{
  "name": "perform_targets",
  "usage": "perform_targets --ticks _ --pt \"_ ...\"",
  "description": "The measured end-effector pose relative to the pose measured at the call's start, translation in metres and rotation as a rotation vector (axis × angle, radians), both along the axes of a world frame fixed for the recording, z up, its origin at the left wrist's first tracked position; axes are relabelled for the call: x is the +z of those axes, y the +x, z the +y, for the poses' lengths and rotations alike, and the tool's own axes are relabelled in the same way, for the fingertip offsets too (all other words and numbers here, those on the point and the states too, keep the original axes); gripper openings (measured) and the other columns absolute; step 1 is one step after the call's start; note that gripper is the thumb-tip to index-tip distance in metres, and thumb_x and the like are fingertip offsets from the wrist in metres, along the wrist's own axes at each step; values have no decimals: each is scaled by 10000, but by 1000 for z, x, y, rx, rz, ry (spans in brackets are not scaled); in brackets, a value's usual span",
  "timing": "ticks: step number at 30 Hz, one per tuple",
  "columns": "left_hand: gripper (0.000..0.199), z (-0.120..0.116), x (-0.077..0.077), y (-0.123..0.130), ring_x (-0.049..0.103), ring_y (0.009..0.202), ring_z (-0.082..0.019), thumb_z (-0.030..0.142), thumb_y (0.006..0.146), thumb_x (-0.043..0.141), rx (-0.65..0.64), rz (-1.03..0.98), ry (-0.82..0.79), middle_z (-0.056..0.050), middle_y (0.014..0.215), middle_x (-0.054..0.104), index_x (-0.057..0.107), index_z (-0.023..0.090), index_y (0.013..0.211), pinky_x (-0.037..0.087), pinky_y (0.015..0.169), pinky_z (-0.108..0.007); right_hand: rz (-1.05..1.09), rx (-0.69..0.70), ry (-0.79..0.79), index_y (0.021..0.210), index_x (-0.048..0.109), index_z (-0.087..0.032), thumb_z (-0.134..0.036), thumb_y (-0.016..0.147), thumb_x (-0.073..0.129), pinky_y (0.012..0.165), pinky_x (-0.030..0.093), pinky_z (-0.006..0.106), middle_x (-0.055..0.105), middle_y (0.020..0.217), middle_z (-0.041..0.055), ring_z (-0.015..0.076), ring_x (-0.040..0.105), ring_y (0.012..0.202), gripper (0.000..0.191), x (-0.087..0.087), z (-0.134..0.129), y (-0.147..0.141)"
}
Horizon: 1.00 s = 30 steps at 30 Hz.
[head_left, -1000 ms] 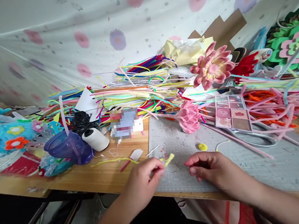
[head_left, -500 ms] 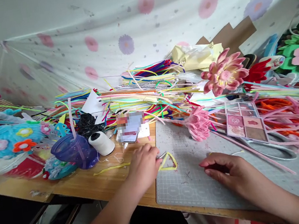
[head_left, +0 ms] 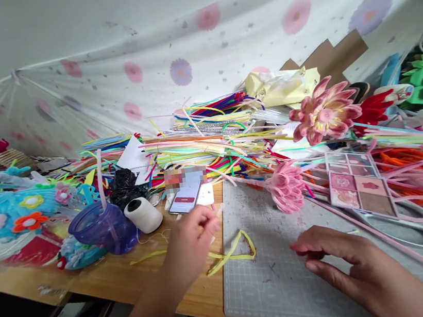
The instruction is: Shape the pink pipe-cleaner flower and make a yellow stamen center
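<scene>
My left hand (head_left: 187,247) hovers over the wood just left of the cutting mat (head_left: 267,289). Its fingers are curled together, with a blurred pale bit at their tips that I cannot make out. Below and right of it a yellow pipe cleaner (head_left: 253,250) lies bent into a crossed loop over the mat's left edge; part of its length is hidden behind the hand, and a yellow end (head_left: 146,257) shows at left. My right hand (head_left: 349,260) rests over the mat's right part, thumb and fingers apart, with nothing visible between them.
A phone (head_left: 186,195), white thread spool (head_left: 144,215) and purple pot (head_left: 106,232) stand at left. A pink pipe-cleaner flower (head_left: 286,187), makeup palette (head_left: 359,183) and scissors (head_left: 420,235) lie at right. Bundles of pipe cleaners (head_left: 194,142) fill the back.
My left hand has lifted off the yellow loop and moved slightly left, and the loop's crossed ends now show. The phone's screen shows a different picture. My right hand stays near its place.
</scene>
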<state>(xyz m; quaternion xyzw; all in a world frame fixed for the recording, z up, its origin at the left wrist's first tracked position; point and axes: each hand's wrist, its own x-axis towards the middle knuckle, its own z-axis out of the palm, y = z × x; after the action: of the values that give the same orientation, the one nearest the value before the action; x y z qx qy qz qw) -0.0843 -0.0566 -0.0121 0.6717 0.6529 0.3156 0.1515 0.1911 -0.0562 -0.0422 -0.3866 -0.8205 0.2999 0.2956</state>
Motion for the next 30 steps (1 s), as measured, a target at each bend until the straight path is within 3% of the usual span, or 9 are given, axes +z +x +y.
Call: perform_targets --ticks 3,5,9,13,17,22,25,30 --pt "126 -12 4 36 608 639 -126 175 822 547 -271 -275 -192 20 670 679 599 197 710 433 602 -219 77 -1 66 1155 633 -299 -260 820 634 697 568 202 713 980 37 156 688 792 338 8 0 -2" --pt "109 -14 3 59 604 628 -122 179 815 576 -388 -347 -284 12 661 690 618 190 715 428 598 -213 86 24 37 1213 612 -307 -303 783 686 690 575 217 718 1002 48 174 693 771 436 11 0 -3" --pt "26 -5 2 87 630 634 -118 175 787 634 -511 -395 -343 -2 692 722 658 185 781 443 610 -200 9 55 -138 951 728 -293 -350 837 601 575 555 223 734 788 32 180 680 645 180 8 3 4" --pt "157 11 5 105 663 683 -151 188 746 695 -588 -331 -421 -40 751 755 693 173 902 458 643 -225 -15 -29 -211 711 710 -250 -353 834 547 477 485 221 679 594 19 162 620 521 229 2 6 22" --pt "76 22 -1 122 637 637 -148 212 756 658 -624 -275 -501 -20 693 732 710 180 803 442 616 -234 13 -142 -279 683 668 -232 -346 802 562 490 449 226 644 583 8 149 577 531 196 -3 8 37" --pt "78 26 -19 133 577 573 -124 225 768 588 -551 -566 -642 19 601 642 616 171 719 440 583 -240 198 -214 -449 732 601 -199 -337 796 599 532 408 218 570 630 -15 112 495 577 152 -4 10 45" --pt "105 28 -27 132 560 552 -108 255 789 593 -515 -747 -664 32 578 625 579 169 730 437 566 -228 393 -182 -658 853 586 -176 -419 762 665 534 417 213 552 706 -14 101 479 611 271 -1 12 46" --pt "144 28 -32 126 563 561 -93 270 831 598 -536 -797 -636 31 600 651 604 169 730 436 565 -214 568 -142 -865 869 601 -155 -527 668 741 532 430 207 559 736 -14 92 493 632 445 0 10 39"
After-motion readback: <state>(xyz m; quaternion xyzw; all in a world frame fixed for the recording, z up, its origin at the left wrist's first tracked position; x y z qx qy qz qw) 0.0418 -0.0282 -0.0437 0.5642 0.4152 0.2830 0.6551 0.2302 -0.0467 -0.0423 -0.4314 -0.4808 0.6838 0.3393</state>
